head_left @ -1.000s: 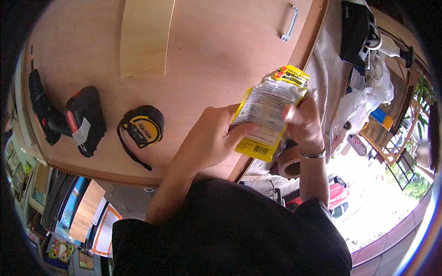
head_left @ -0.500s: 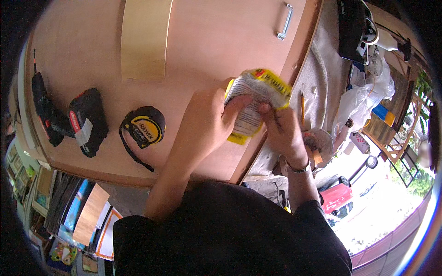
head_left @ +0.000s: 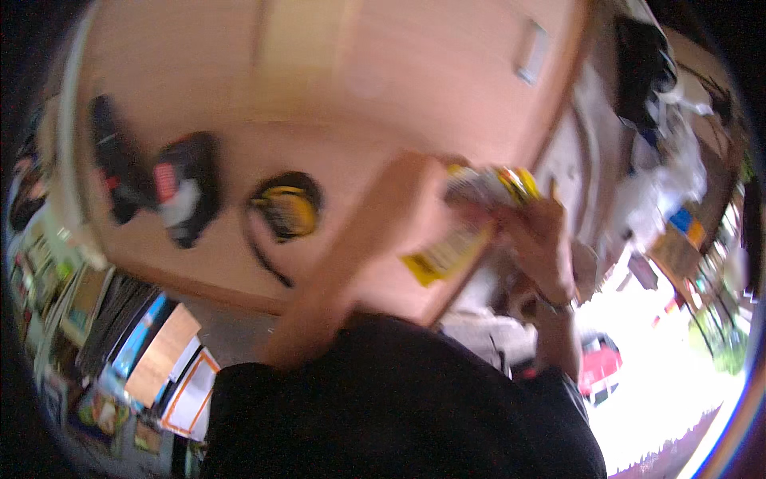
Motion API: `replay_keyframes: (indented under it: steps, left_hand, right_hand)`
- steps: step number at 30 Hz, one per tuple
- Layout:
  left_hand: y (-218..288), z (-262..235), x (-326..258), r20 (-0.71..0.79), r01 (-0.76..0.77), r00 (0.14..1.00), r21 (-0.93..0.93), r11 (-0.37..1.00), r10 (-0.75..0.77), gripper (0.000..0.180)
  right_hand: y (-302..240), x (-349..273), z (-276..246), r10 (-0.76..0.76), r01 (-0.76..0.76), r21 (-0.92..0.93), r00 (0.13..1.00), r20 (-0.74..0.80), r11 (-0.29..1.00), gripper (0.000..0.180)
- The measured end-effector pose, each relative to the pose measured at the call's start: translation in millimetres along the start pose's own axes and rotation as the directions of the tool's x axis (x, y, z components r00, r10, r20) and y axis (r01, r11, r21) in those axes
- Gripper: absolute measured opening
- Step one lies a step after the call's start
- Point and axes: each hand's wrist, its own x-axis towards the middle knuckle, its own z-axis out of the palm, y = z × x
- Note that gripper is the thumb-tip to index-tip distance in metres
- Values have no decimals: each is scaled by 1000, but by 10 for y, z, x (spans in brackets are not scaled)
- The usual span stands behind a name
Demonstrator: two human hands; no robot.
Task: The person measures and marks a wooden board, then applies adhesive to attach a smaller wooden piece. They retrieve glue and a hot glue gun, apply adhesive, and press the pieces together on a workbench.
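Observation:
Both hands are at a yellow packet (head_left: 441, 257) with a clear-looking, greyish upper part, over the right side of the wooden panel (head_left: 375, 96). My left hand (head_left: 419, 185) is closed at its upper left side, its fingers smeared by motion. My right hand (head_left: 536, 235) grips it from the right. The packet looks bent, with a yellow flap hanging down towards the lower left. What is inside cannot be made out. To the left of my left forearm lies a black and yellow tape measure (head_left: 291, 209), its dark strap trailing towards me.
A black and red cordless drill (head_left: 120, 172) with its battery (head_left: 187, 191) lies at the panel's left. A flat pale wooden strip (head_left: 303, 60) lies at the far side. A metal handle (head_left: 532, 54) sits at far right. Beyond the panel's right edge are cloth and plastic bags (head_left: 666, 172).
The head view has swung, so the panel and tools appear shifted right and blurred. The packet, earlier spread with its printed side up, now looks bent, its yellow flap hanging apart.

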Motion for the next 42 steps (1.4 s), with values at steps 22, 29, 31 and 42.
replay_keyframes:
  steps: [22, 29, 31, 42]
  left_hand:
    - [125, 391, 74, 35, -151, 989, 231, 961, 147, 11]
    - [160, 374, 99, 126, -47, 992, 253, 966, 16, 13]
    - [88, 463, 193, 134, -117, 988, 279, 953, 82, 14]
    - [137, 324, -101, 32, 73, 997, -113, 991, -70, 32]
  right_hand:
    - [371, -83, -74, -67, 73, 204, 997, -38, 976, 17]
    - [1378, 61, -147, -148, 214, 309, 964, -222, 927, 17]
    - [564, -54, -63, 36, -9, 169, 987, -158, 986, 26]
    - [-361, 34, -26, -82, 82, 184, 997, -6, 980, 18]
